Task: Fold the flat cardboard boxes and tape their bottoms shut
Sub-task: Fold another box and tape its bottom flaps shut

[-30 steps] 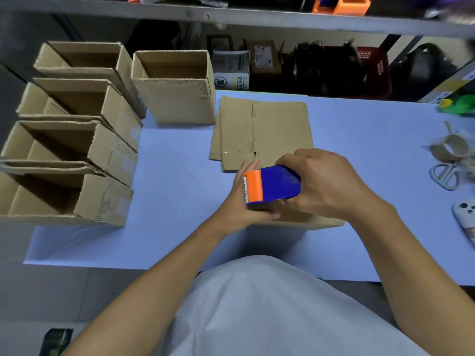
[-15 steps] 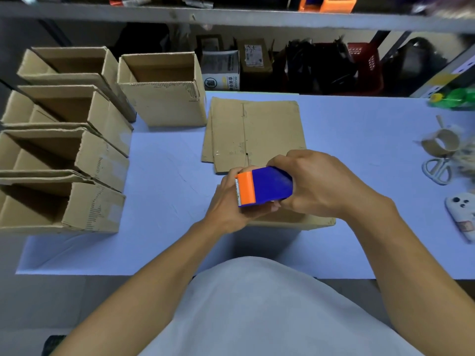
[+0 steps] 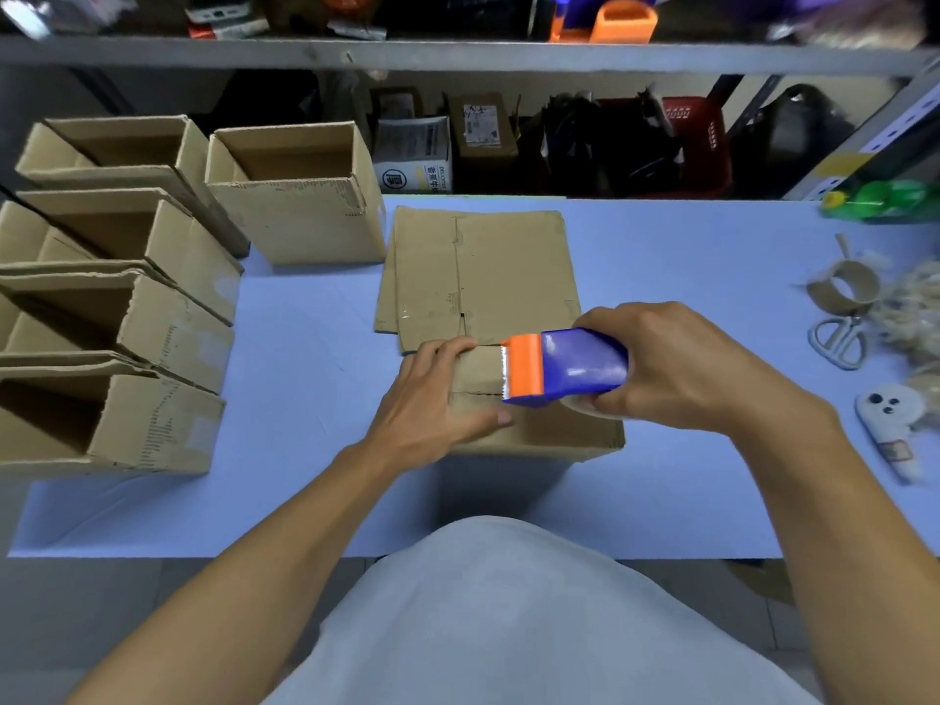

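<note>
1. At six o'clock, closest to us, we are seeing our pale shirt (image 3: 508,618) filling the bottom of the view, with both forearms reaching forward over the blue table (image 3: 305,358).
2. At the centre, we are working on a cardboard box (image 3: 559,432) standing with its closed flaps facing up, near the table's front edge.
3. Our left hand (image 3: 432,399) is pressing on the box's left end, fingers fairly straight over the top and thumb lying along the near flap, gripping nothing.
4. Our right hand (image 3: 681,368) is curling tightly round a blue tape dispenser (image 3: 569,368), its orange toothed end touching the flap seam just right of the left fingertips.
5. At twelve o'clock, just beyond the box, flat cardboard sheets (image 3: 478,277) are lying stacked.
6. From nine to eleven o'clock, folded open boxes (image 3: 168,338) are lying in a row, and one open box (image 3: 300,206) is standing upright.
7. At three o'clock, scissors (image 3: 836,340), an empty tape core (image 3: 842,290) and a phone (image 3: 890,414) are lying well apart from the box.
</note>
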